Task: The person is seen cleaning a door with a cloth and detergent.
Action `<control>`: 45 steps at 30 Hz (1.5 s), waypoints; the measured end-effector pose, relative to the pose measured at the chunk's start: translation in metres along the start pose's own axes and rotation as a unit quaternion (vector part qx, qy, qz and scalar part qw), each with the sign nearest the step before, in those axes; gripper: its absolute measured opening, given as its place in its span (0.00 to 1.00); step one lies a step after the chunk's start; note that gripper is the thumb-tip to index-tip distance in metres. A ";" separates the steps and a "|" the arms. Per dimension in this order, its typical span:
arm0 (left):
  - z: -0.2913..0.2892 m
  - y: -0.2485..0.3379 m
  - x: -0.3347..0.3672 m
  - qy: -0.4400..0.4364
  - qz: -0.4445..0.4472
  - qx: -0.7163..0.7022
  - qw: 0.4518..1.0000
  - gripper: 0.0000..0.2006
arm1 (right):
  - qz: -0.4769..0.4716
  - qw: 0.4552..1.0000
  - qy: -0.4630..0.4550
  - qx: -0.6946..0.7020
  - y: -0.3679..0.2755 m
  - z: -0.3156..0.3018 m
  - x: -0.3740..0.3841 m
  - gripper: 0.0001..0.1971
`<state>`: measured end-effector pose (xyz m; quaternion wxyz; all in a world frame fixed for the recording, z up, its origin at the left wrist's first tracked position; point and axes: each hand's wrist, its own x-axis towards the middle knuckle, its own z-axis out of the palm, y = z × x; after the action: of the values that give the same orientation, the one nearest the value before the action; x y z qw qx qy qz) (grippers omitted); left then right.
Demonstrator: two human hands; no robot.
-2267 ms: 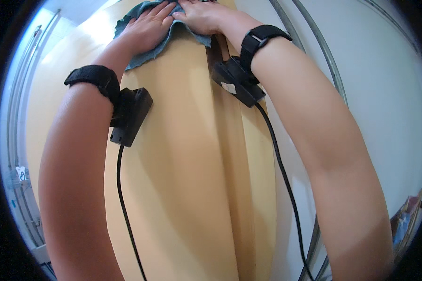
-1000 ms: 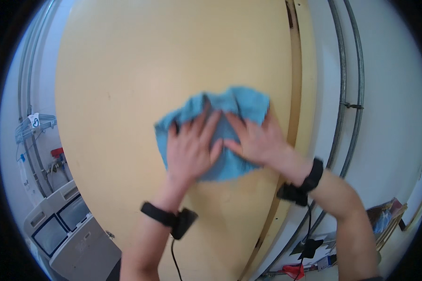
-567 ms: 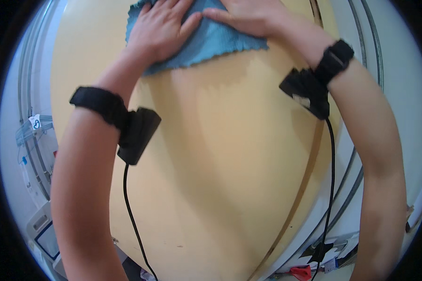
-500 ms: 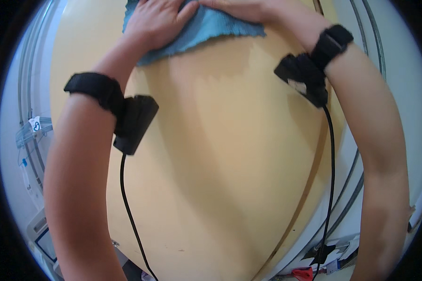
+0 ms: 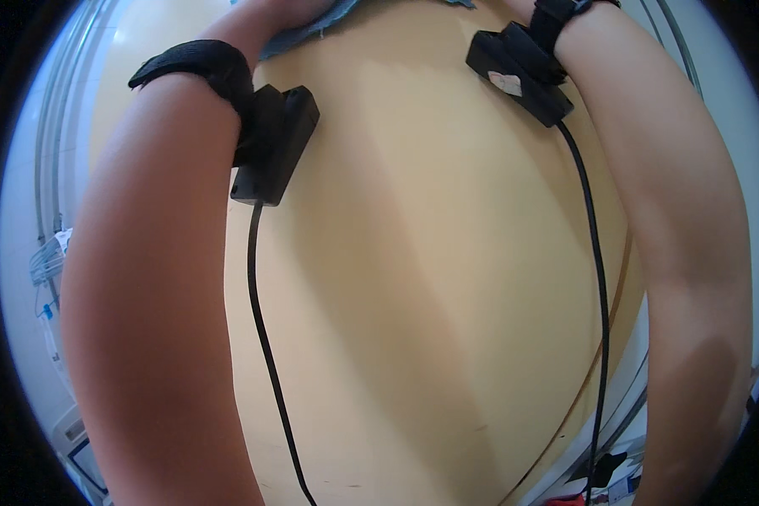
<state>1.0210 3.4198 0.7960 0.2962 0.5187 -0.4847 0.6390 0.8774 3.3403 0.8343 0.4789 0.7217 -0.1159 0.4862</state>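
Note:
A blue cloth (image 5: 333,21) with a wavy edge shows only in part at the top of the view, against a large pale yellow panel (image 5: 396,253). The heel of my left hand (image 5: 302,10) is beside the cloth's left part; its fingers are cut off by the upper edge. My right hand is out of the picture, and only its forearm (image 5: 675,185) reaches up toward the cloth's right side. Each wrist wears a black strap with a black box, the left box (image 5: 277,143) and the right box (image 5: 519,74), with cables hanging down.
A brown strip (image 5: 578,401) runs along the panel's right side. Pipes (image 5: 49,143) climb the tiled wall at left, above a wire rack (image 5: 49,257). More pipes (image 5: 679,46) are at upper right. Red and black items lie at the lower right.
Both hands and the cloth have moved up in the picture, so the right hand and most of the cloth have left it. The wrist boxes have shifted up too.

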 end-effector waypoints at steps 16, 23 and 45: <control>0.010 0.060 -0.032 -0.082 -0.028 0.056 0.995 0.26 | -0.014 0.996 -0.005 0.084 0.009 0.006 -0.066 0.28; 0.032 0.054 -0.036 0.017 0.018 -0.001 1.000 0.25 | 0.049 0.993 0.008 0.110 0.007 0.001 -0.057 0.24; -0.034 -0.025 -0.043 -0.047 -0.050 -0.004 0.998 0.28 | 0.207 0.978 0.014 0.025 -0.099 -0.009 -0.008 0.25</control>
<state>1.0420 3.4654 0.7634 0.3071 0.5704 -0.4740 0.5964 0.9311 3.3964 0.7712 0.3514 0.6866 -0.2440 0.5879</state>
